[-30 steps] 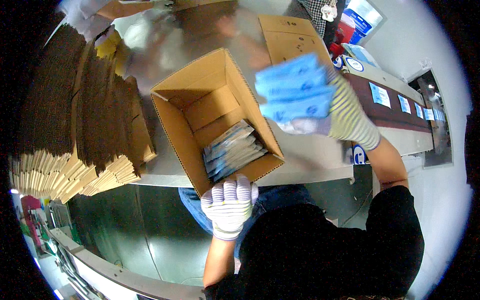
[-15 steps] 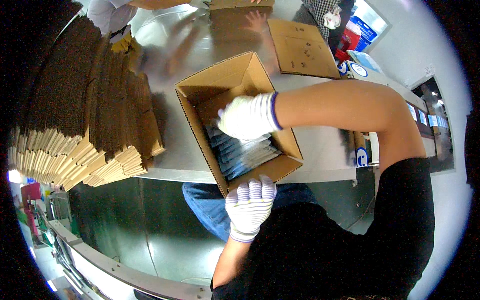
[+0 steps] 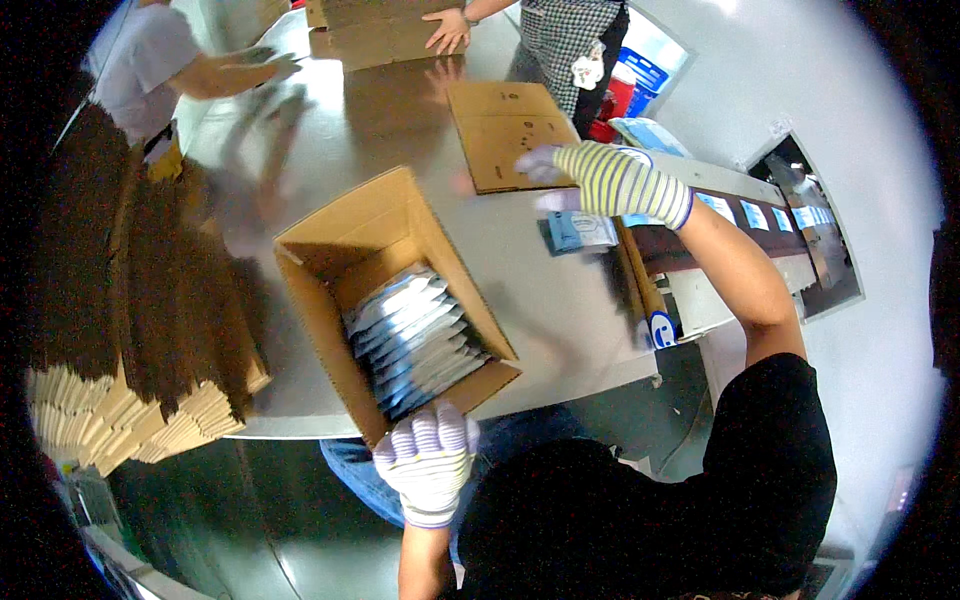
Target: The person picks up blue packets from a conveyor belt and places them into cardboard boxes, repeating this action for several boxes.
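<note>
An open cardboard box (image 3: 440,220) stands tilted at the table's near edge. Inside it, a row of overlapping blue and silver packets (image 3: 415,335) fills the nearer part. My left hand (image 3: 430,462), in a striped knit glove, has its fingers hooked over the box's near wall. Out to the right, my right hand (image 3: 610,183) reaches over the table in a matching glove, thumb and fingers apart with nothing visible between them. Just below it, a blue and white packet (image 3: 582,232) lies at the end of a conveyor belt (image 3: 680,245).
Tall stacks of folded cardboard (image 3: 160,310) stand on the left. A flat cardboard piece (image 3: 510,135) lies beyond the box on the metal table (image 3: 545,320). More packets (image 3: 755,215) sit on the belt. Two people work across the table; one's bare hand (image 3: 448,30) rests by another box (image 3: 375,40).
My right hand has left the box's inside and swung right toward the conveyor, uncovering the packets. My left hand keeps its hold on the near wall. The view has shifted right.
</note>
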Action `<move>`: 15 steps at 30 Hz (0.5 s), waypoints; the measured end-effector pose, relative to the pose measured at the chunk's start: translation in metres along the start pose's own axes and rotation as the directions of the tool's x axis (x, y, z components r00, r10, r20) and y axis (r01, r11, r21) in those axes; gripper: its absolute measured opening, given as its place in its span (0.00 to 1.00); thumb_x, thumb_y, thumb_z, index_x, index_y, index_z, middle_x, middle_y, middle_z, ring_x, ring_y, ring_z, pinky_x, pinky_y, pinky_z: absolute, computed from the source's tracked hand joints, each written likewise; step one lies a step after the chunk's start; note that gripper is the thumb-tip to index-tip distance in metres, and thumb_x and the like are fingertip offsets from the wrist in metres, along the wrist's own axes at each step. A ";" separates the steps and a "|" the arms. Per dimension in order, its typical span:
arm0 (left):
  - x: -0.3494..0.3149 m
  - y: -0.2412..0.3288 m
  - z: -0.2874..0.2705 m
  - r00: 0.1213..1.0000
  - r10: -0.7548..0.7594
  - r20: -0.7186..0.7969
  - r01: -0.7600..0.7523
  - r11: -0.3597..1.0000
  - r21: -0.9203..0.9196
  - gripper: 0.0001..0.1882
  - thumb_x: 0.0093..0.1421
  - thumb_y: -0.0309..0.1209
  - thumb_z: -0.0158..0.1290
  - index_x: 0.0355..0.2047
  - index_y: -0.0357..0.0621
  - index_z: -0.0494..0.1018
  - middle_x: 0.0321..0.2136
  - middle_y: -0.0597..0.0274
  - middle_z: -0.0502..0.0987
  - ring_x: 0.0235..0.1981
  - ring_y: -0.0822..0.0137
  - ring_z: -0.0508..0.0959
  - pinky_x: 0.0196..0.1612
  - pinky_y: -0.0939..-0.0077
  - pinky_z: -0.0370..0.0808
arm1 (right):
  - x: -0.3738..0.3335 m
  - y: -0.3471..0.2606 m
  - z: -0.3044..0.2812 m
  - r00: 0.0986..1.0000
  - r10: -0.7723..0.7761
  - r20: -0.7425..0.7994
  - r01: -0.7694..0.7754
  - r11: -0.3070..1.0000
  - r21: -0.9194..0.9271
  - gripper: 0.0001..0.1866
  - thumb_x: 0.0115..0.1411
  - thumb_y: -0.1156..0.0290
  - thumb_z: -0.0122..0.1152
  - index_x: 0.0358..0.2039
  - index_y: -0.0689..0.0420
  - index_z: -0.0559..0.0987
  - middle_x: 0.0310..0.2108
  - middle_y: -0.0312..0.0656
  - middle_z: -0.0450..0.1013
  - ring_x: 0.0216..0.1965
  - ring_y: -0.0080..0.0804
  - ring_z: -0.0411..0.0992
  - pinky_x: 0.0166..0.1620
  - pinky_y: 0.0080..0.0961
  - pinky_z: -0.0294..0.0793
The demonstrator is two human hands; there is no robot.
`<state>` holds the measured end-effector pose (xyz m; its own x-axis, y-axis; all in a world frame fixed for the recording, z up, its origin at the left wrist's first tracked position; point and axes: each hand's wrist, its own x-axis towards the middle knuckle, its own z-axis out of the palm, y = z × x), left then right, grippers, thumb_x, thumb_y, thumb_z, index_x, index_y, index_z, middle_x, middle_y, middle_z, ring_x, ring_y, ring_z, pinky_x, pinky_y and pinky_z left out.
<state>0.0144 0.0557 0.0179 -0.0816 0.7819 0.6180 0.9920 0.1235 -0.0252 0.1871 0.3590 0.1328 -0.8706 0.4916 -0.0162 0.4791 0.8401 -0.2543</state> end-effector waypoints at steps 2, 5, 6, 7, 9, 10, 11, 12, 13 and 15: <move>0.003 -0.001 -0.001 0.999 0.004 0.034 -0.004 1.000 0.002 0.13 0.52 0.44 0.51 0.33 0.53 0.69 0.26 0.70 0.66 0.28 0.69 0.66 0.36 0.68 0.59 | -0.026 0.066 0.010 0.998 0.060 0.028 -0.054 0.983 -0.174 0.28 0.55 0.52 0.58 0.51 0.58 0.71 0.44 0.51 0.73 0.45 0.49 0.72 0.49 0.38 0.71; 0.004 0.000 0.002 1.000 0.016 0.006 -0.017 1.000 0.025 0.11 0.50 0.42 0.52 0.32 0.52 0.70 0.25 0.70 0.66 0.29 0.68 0.67 0.36 0.68 0.60 | -0.053 0.132 0.004 0.963 0.247 0.111 -0.205 0.933 -0.296 0.25 0.52 0.55 0.61 0.44 0.61 0.75 0.38 0.55 0.74 0.42 0.51 0.73 0.46 0.40 0.71; 0.006 0.001 0.001 1.000 0.014 0.009 -0.015 0.999 0.038 0.11 0.50 0.41 0.52 0.32 0.52 0.70 0.24 0.70 0.66 0.29 0.68 0.67 0.36 0.69 0.60 | -0.059 0.135 0.000 0.946 0.304 0.111 -0.267 0.927 -0.264 0.24 0.51 0.55 0.62 0.42 0.61 0.76 0.37 0.55 0.75 0.41 0.52 0.72 0.45 0.41 0.71; 0.008 0.002 0.001 1.000 0.008 -0.001 -0.008 0.999 0.042 0.11 0.50 0.40 0.52 0.32 0.52 0.70 0.24 0.69 0.65 0.28 0.68 0.67 0.35 0.68 0.61 | -0.067 0.139 -0.007 0.929 0.358 0.094 -0.320 0.905 -0.281 0.23 0.51 0.55 0.63 0.38 0.63 0.76 0.34 0.55 0.75 0.39 0.54 0.72 0.43 0.41 0.71; 0.008 0.002 0.003 1.000 0.005 -0.010 -0.005 0.999 0.035 0.11 0.50 0.40 0.52 0.32 0.51 0.71 0.23 0.69 0.66 0.27 0.67 0.68 0.34 0.67 0.61 | -0.076 0.153 -0.013 0.834 0.524 0.170 -0.474 0.840 -0.265 0.24 0.52 0.56 0.63 0.42 0.63 0.75 0.38 0.55 0.75 0.41 0.52 0.72 0.46 0.39 0.70; 0.008 0.003 0.003 1.000 0.003 -0.013 -0.003 0.999 0.039 0.11 0.50 0.40 0.52 0.32 0.50 0.71 0.23 0.68 0.66 0.27 0.66 0.68 0.33 0.67 0.62 | -0.080 0.159 -0.015 0.808 0.555 0.199 -0.496 0.822 -0.279 0.25 0.53 0.57 0.63 0.45 0.63 0.74 0.40 0.55 0.74 0.43 0.50 0.72 0.48 0.37 0.70; 0.005 0.004 0.002 0.998 -0.037 0.045 0.038 0.999 -0.006 0.16 0.48 0.38 0.55 0.37 0.49 0.69 0.25 0.63 0.67 0.27 0.61 0.69 0.34 0.62 0.63 | -0.084 0.166 -0.014 0.805 0.559 0.200 -0.500 0.820 -0.279 0.25 0.53 0.57 0.63 0.45 0.63 0.74 0.40 0.55 0.74 0.43 0.50 0.72 0.48 0.37 0.70; 0.006 0.004 0.003 0.998 -0.035 0.046 0.035 0.999 -0.009 0.16 0.48 0.38 0.55 0.37 0.49 0.69 0.25 0.63 0.67 0.27 0.61 0.69 0.34 0.62 0.63 | -0.090 0.174 -0.012 0.832 0.536 0.143 -0.474 0.821 -0.318 0.24 0.53 0.58 0.63 0.45 0.62 0.75 0.41 0.54 0.74 0.44 0.50 0.72 0.47 0.38 0.70; 0.007 0.004 0.003 0.999 -0.028 0.027 0.028 1.000 -0.005 0.16 0.48 0.38 0.55 0.37 0.49 0.69 0.25 0.63 0.67 0.27 0.61 0.69 0.35 0.62 0.63 | -0.095 0.183 -0.010 0.857 0.508 0.088 -0.449 0.819 -0.358 0.24 0.52 0.60 0.63 0.45 0.62 0.75 0.41 0.54 0.74 0.44 0.50 0.72 0.47 0.38 0.69; 0.008 0.006 0.004 1.000 -0.013 0.008 0.013 1.000 -0.012 0.16 0.48 0.37 0.55 0.38 0.49 0.69 0.25 0.63 0.67 0.28 0.61 0.69 0.36 0.62 0.63 | -0.104 0.209 -0.007 0.805 0.578 0.131 -0.512 0.789 -0.339 0.27 0.50 0.58 0.65 0.46 0.62 0.75 0.43 0.55 0.73 0.47 0.50 0.70 0.50 0.38 0.69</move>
<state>0.0193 0.0653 0.0197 -0.0954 0.7849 0.6123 0.9919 0.1267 -0.0078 0.3791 0.4850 0.0884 -0.4388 0.8517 -0.2865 0.8615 0.4894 0.1355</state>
